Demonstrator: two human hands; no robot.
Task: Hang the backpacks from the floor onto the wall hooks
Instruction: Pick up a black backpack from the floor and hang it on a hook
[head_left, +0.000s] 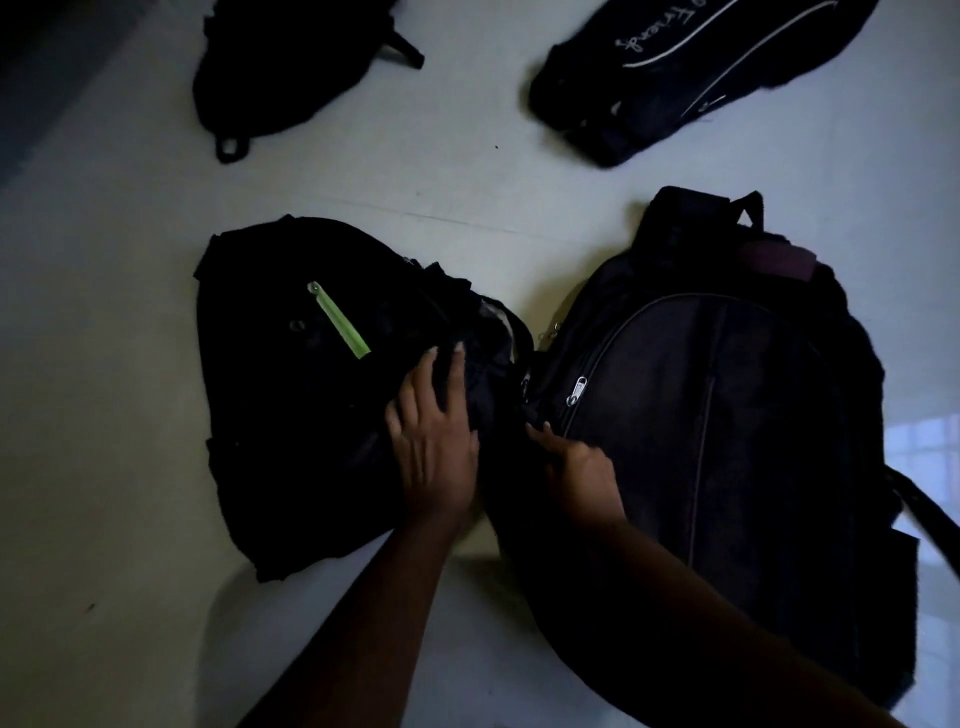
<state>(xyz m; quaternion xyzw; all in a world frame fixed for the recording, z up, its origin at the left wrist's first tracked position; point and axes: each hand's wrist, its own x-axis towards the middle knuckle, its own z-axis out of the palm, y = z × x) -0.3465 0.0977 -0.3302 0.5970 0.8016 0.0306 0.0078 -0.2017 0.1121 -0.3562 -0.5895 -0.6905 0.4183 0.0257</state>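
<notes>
Four dark backpacks lie on a pale floor (130, 389). The left hand (434, 441) rests fingers spread on the crumpled top of the green-zip backpack (291, 395). The right hand (582, 478) reaches into the gap beside the large backpack (727, 441); its grip is too dark to tell. Two more backpacks (280, 67) (675, 73) lie farther away.

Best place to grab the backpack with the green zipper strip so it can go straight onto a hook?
Judging by its pose, the backpack with the green zipper strip lies flat, front up, its bunched top end under the left hand. Grip there, coming from the right side of the bag, and feel for a top loop; none is visible. The right hand rests on the neighbouring large backpack.
</notes>
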